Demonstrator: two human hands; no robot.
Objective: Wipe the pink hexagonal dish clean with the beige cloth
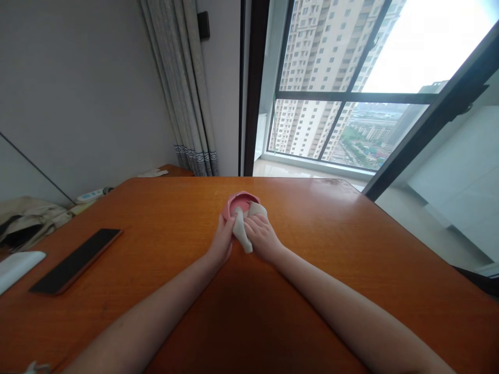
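Note:
A pink bowl (pixel 228 206) with an angular rim is held above the middle of the wooden table, its opening tilted toward me. My left hand (pixel 222 237) grips the bowl's near left side, thumb up by the rim. A white cloth (pixel 242 238) is bunched in my right hand (pixel 262 235), which presses it at the bowl's right side and inner face. One end of the cloth hangs down between the two hands. Cloth and fingers hide the bowl's lower right part.
The brown table (pixel 327 259) stretches around my arms. To the left lie a long flat black object (pixel 78 259) and a white object (pixel 19 267) cut by the frame. Beyond them are a white power strip (pixel 92 196) and beige fabric (pixel 39 215). A window (pixel 312 119) stands behind.

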